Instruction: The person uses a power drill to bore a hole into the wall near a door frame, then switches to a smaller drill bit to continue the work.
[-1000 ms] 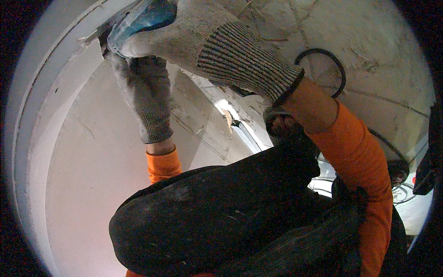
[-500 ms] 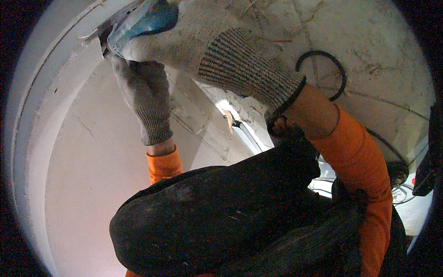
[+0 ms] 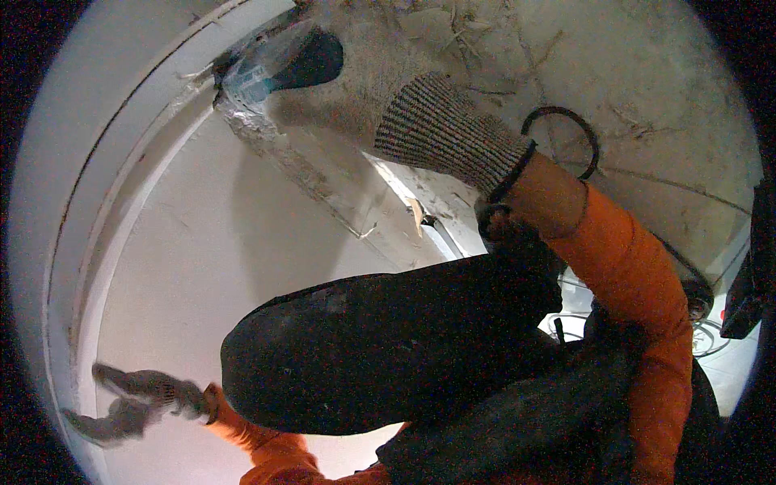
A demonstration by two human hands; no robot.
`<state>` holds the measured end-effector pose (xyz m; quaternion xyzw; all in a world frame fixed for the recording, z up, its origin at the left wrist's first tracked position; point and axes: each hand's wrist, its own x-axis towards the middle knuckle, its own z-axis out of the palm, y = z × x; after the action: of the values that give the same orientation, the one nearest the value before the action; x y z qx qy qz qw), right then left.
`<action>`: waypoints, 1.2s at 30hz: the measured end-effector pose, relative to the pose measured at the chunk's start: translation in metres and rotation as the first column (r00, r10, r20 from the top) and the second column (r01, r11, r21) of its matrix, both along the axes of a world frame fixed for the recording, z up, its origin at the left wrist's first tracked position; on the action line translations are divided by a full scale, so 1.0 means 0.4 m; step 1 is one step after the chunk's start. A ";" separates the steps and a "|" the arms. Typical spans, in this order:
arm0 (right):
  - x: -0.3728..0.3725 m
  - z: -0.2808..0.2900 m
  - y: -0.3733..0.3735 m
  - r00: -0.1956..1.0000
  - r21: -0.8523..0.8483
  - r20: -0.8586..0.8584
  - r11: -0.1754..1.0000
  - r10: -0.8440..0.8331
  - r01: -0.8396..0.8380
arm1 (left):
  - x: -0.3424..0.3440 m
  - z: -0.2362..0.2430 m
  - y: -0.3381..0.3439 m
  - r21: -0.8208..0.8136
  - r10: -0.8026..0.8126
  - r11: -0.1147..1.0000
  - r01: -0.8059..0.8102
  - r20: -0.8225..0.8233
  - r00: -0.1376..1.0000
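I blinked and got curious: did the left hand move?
Yes. Against the pale panel, the left hand went from near its top to its lower left.

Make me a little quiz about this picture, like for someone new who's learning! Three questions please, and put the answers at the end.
1. Which hand holds the blue thing?
2. How does the black cord on the floor lie?
A) dead straight
B) bent in a curve
C) tied in a knot
3. True or false: the left hand is well away from the blue thing.

Key:
1. The right hand.
2. B
3. True. It is at the lower left of the picture, and the blue thing is near the top.
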<state>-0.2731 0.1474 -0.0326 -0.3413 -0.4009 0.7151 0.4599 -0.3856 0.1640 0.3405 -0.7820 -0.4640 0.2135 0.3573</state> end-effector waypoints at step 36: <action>0.004 0.021 -0.054 0.939 -0.163 0.203 0.955 0.277 -0.246 | -0.141 0.273 0.084 -0.087 -0.060 0.996 -0.003 -0.709 0.703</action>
<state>-0.2715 0.1258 -0.0243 -0.3935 -0.4426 0.7524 0.2884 -0.4421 0.1976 0.4497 -0.6602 -0.2693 0.5113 0.4797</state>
